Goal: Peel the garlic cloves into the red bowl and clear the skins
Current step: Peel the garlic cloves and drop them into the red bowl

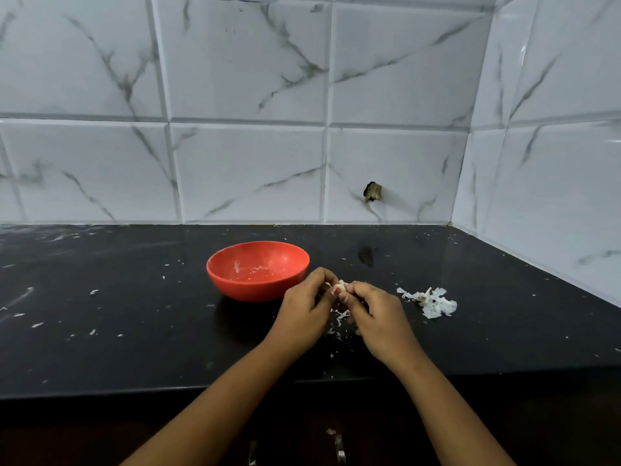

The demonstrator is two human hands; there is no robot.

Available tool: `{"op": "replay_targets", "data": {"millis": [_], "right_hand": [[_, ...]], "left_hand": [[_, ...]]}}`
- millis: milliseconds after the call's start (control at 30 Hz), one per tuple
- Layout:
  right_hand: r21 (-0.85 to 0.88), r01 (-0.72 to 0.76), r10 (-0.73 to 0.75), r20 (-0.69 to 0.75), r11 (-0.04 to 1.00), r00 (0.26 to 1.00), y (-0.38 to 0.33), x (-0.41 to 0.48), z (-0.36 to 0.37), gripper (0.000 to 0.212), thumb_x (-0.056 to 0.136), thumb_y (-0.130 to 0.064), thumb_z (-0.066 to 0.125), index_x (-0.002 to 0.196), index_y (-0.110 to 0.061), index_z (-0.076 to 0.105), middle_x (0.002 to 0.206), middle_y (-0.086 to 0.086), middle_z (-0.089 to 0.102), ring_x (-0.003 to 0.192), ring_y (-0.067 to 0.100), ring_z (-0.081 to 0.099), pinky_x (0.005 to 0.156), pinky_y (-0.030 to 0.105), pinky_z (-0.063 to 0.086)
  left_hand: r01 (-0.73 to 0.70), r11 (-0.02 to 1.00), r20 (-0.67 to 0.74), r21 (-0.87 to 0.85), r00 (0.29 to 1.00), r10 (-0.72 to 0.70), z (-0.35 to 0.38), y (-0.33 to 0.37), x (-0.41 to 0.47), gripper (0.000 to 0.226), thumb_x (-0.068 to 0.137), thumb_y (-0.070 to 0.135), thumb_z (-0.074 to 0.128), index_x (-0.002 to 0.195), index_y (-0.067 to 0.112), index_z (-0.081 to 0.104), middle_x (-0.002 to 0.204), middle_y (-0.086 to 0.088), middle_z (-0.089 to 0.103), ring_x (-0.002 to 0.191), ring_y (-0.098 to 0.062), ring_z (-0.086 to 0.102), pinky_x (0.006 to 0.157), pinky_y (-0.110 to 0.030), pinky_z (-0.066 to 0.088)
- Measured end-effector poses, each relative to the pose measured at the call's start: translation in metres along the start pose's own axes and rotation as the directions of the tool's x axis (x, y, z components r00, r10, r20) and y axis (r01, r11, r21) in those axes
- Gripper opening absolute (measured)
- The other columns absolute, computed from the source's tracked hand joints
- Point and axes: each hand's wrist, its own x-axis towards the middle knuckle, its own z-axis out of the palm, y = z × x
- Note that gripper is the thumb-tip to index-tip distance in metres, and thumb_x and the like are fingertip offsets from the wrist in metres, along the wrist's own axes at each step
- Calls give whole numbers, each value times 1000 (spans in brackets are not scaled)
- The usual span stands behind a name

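Head view: nearest you, both forearms reach over the near edge of the desk point(134, 314). Your left hand point(302, 307) and right hand point(379, 317) meet just right of the red bowl point(248, 290), each grip pinched on one garlic clove point(340, 286) held above the desk. Step in hand: stripping this clove. Loose flakes point(339, 317) lie beneath the hands; a skin pile point(433, 302) sits to the right. The bowl shows only pale flecks inside. Next, probably: free any clinging skin, then carry the clove left over the rim and release it.
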Motion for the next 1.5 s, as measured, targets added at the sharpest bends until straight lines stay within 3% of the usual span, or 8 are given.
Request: {"op": "replay_targets", "data": {"millis": [200, 433, 700, 833, 933, 1200, 1333, 1500], "right_hand": [[-21, 69, -68, 40, 997, 997, -1, 0, 0, 15, 97, -17, 52, 91, -13, 64, 70, -3, 60, 65, 18, 58, 65, 45, 51], [-96, 211, -212, -8, 973, 977, -6, -1, -2, 14, 91, -10, 60, 79, -10, 68, 64, -4, 58, 65, 17, 55, 59, 36, 50], [-177, 231, -222, 71, 957, 972, -10, -6, -1, 16, 93, -12, 58, 81, -11, 69, 64, -20, 51, 65, 14, 62, 67, 37, 55], [-25, 63, -62, 65, 998, 996, -13, -4, -1, 17, 94, -6, 56, 85, -10, 69, 69, 2, 63, 56, 9, 63, 59, 24, 56], [49, -7, 4, 56, 999, 998, -14, -4, 0, 18, 96, -6, 53, 92, -16, 68, 71, -3, 63, 52, 1, 60, 55, 17, 53], [-80, 29, -24, 66, 996, 998, -8, -4, 1, 22, 98, -10, 45, 81, -12, 60, 69, 1, 60, 59, 13, 57, 63, 40, 54], [-156, 85, -77, 60, 984, 995, -11, -6, 1, 25, 97, -11, 47, 74, -17, 54, 63, -8, 50, 59, 4, 48, 55, 17, 36], [-257, 90, -74, 74, 962, 995, -11, -7, 4, 31, 97, -14, 44, 67, -22, 41, 63, -9, 44, 58, 7, 42, 58, 26, 31]], "left_hand": [[-151, 955, 44, 254, 988, 145, 3, -5, -3, 19, 99, 29, 38, 83, 19, 44, 64, 4, 51, 58, -10, 48, 58, -30, 40], [6, 996, 76, 95, 997, -13, -6, 1, -1, 34, 99, 12, 46, 68, 25, 49, 55, 19, 52, 56, 4, 45, 58, -12, 32], [244, 956, 190, -162, 959, -212, -11, 9, -3, 34, 101, 9, 41, 71, 15, 56, 41, 16, 50, 40, 6, 43, 46, -9, 30], [205, 972, 134, -113, 973, -190, -9, 4, -2, 33, 100, 13, 45, 69, 17, 57, 44, 13, 49, 42, 2, 41, 47, -15, 32], [144, 989, 60, -32, 988, -142, -7, 2, -2, 27, 96, 16, 54, 70, 20, 59, 52, 10, 56, 46, -2, 49, 50, -17, 40], [89, 996, -70, -1, 994, -88, -6, -3, -3, 8, 90, 12, 64, 85, 18, 67, 70, 7, 65, 50, 3, 52, 51, -18, 44], [86, 996, -91, 16, 992, -84, -6, -3, -3, 13, 88, 11, 65, 82, 23, 67, 64, 14, 63, 52, 4, 53, 54, -20, 45], [65, 997, -80, 33, 995, -62, -6, 0, -4, 8, 89, 12, 64, 87, 19, 68, 69, 11, 63, 53, 4, 54, 53, -15, 44]]}}
